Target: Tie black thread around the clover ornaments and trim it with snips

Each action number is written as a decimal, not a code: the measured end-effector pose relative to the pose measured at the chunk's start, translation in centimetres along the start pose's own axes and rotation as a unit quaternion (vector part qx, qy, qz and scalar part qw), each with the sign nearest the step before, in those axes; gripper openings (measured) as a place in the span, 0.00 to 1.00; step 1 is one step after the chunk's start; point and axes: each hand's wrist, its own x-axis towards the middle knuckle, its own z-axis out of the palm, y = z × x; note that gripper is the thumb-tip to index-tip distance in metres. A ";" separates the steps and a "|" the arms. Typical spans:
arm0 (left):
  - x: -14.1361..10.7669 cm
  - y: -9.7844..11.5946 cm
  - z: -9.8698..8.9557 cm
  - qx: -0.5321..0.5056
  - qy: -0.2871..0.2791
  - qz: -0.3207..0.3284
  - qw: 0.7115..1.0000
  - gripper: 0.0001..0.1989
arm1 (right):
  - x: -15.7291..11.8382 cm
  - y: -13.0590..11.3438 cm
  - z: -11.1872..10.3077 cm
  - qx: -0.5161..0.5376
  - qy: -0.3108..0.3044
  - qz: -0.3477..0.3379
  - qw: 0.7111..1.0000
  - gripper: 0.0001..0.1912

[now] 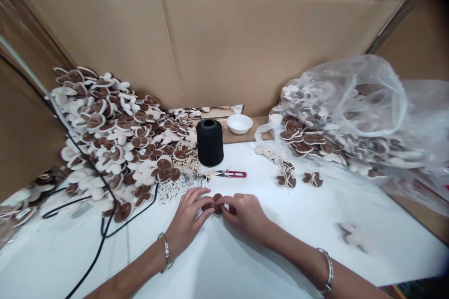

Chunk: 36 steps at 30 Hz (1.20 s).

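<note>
At the near middle of the white table, my left hand (192,210) and my right hand (242,209) meet over a small brown flower-shaped piece (218,197). The fingers of my left hand are closed on its left side. My right thumb and forefinger pinch its right side, and the fingertips hide part of it. Just beyond the hands lie red-handled thread snips (234,174). Behind them stands a black cone of thread (209,144). Small pale bits (184,168) are scattered left of the cone.
Brown and white flower pieces (115,126) are heaped at the left, with a black cable (94,168) across them. A white bowl (239,124) sits at the back. Plastic bags (372,98) of pieces lie right. Several loose pieces (312,178) rest nearby. Cardboard (245,46) walls the back.
</note>
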 end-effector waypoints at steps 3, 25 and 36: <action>0.1 -0.1 -0.2 -0.028 -0.014 -0.011 0.999 0.07 | -0.2 0.0 0.3 0.023 0.008 -0.010 1.000 0.10; -0.3 0.3 -0.3 0.074 -0.004 -0.019 0.997 0.05 | -0.5 -0.5 0.1 -0.109 0.023 0.027 0.993 0.10; 0.1 -0.1 -0.2 -0.006 -0.046 -0.025 0.999 0.10 | -0.2 0.0 0.4 0.010 0.042 0.004 0.999 0.08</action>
